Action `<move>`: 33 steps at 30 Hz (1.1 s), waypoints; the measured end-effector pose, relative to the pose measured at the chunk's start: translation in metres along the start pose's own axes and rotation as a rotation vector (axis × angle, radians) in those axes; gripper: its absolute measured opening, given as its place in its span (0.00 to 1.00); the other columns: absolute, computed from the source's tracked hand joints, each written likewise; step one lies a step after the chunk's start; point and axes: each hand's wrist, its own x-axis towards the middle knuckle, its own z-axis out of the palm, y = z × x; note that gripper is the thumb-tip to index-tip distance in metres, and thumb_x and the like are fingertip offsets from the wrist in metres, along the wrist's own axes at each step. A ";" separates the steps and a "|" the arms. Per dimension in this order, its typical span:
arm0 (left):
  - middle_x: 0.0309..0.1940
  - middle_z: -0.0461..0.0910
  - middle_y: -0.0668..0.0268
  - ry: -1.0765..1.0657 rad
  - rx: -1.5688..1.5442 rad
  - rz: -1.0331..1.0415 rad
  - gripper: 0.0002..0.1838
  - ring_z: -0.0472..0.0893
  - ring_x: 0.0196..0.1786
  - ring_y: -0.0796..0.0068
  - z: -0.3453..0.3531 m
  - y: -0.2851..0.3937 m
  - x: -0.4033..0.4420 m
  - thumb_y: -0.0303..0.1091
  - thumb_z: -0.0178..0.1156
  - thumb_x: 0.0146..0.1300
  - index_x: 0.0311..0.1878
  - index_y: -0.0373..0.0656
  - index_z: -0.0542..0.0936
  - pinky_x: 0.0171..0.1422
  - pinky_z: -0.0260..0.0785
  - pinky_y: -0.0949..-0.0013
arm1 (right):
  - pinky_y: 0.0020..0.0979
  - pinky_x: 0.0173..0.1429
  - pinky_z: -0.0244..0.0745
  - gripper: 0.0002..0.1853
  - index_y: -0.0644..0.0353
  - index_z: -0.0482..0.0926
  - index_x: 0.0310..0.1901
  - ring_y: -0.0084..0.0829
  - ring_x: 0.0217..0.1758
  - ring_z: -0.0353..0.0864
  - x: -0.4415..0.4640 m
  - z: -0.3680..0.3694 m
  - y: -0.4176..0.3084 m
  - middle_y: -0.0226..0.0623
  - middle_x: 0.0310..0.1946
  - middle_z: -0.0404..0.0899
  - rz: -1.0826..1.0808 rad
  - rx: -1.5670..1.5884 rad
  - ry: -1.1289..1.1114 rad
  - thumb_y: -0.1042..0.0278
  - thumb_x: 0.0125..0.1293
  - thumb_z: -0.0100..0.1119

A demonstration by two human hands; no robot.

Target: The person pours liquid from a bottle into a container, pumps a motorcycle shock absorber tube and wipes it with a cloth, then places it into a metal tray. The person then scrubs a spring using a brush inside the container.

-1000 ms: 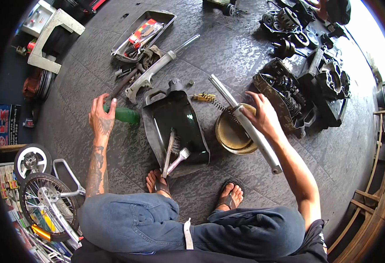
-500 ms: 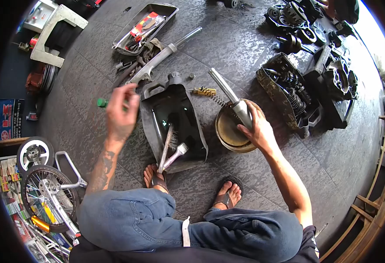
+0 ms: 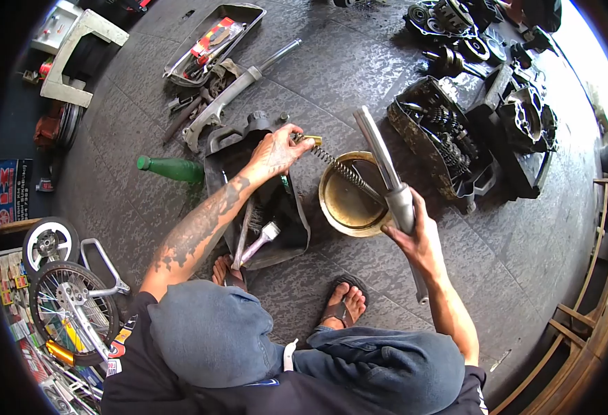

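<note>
My left hand (image 3: pixel 279 152) reaches over the cut-open black jerrycan (image 3: pixel 295 249), its fingers closed on the upper end of a long coil spring (image 3: pixel 349 174). A gold-coloured piece (image 3: pixel 312 140) lies right by those fingertips. The spring slants down across a round basin (image 3: pixel 326 211) with brownish liquid in it. My right hand (image 3: pixel 418 235) is wrapped round the grey lower part of a motorcycle fork leg (image 3: pixel 401 207), held tilted beside the basin, its shiny tube pointing away from me. A paintbrush (image 3: pixel 262 241) rests in the jerrycan.
A green bottle (image 3: pixel 172 169) stands left of the jerrycan. Beyond lie another fork leg (image 3: pixel 228 97) and a tool tray (image 3: pixel 245 31). On the right sit a bin of greasy parts (image 3: pixel 414 138) and engine pieces (image 3: pixel 525 124). Wheels (image 3: pixel 75 297) lean at the left.
My left hand has moved right and closed on the spring's end. My right hand has swung the fork leg to a steeper angle, and its lower end now shows. The view has shifted slightly.
</note>
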 end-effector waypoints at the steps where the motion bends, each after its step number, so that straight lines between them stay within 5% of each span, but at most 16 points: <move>1: 0.27 0.82 0.63 -0.032 -0.087 -0.006 0.24 0.74 0.13 0.79 0.002 -0.003 0.004 0.49 0.61 0.65 0.53 0.38 0.75 0.18 0.65 0.73 | 0.38 0.53 0.75 0.41 0.55 0.60 0.67 0.42 0.50 0.83 -0.009 -0.002 0.004 0.51 0.47 0.81 0.026 0.000 0.015 0.67 0.53 0.73; 10: 0.29 0.81 0.68 -0.101 -0.386 0.003 0.17 0.72 0.13 0.84 -0.011 0.004 -0.013 0.46 0.58 0.68 0.45 0.41 0.75 0.12 0.53 0.81 | 0.35 0.47 0.76 0.33 0.56 0.66 0.62 0.40 0.39 0.83 -0.061 0.002 0.052 0.49 0.37 0.81 0.077 -0.082 0.075 0.74 0.52 0.66; 12: 0.25 0.81 0.65 -0.024 -0.495 0.027 0.15 0.72 0.13 0.82 -0.022 0.008 -0.021 0.43 0.60 0.68 0.41 0.38 0.76 0.15 0.59 0.78 | 0.41 0.47 0.77 0.35 0.56 0.65 0.62 0.54 0.44 0.83 -0.065 0.001 0.059 0.55 0.39 0.81 0.092 -0.113 0.033 0.74 0.49 0.65; 15: 0.24 0.80 0.66 0.040 -0.547 0.084 0.14 0.73 0.12 0.83 -0.043 0.006 -0.028 0.42 0.60 0.68 0.40 0.39 0.75 0.14 0.59 0.79 | 0.42 0.47 0.77 0.35 0.56 0.66 0.61 0.55 0.43 0.82 -0.068 0.004 0.062 0.55 0.38 0.81 0.063 -0.127 0.043 0.75 0.48 0.65; 24: 0.27 0.76 0.65 0.079 -0.604 0.063 0.20 0.73 0.15 0.84 -0.098 -0.003 -0.047 0.49 0.55 0.70 0.44 0.38 0.74 0.11 0.56 0.84 | 0.40 0.45 0.77 0.35 0.56 0.66 0.62 0.51 0.40 0.84 -0.082 0.015 0.061 0.53 0.36 0.81 0.115 -0.114 0.098 0.74 0.49 0.65; 33: 0.27 0.79 0.65 -0.058 -0.585 0.082 0.17 0.75 0.15 0.83 -0.023 -0.006 -0.030 0.46 0.56 0.71 0.43 0.38 0.74 0.11 0.55 0.83 | 0.37 0.46 0.77 0.34 0.58 0.67 0.61 0.42 0.37 0.84 -0.094 0.003 0.042 0.48 0.35 0.81 0.176 -0.125 0.137 0.74 0.49 0.65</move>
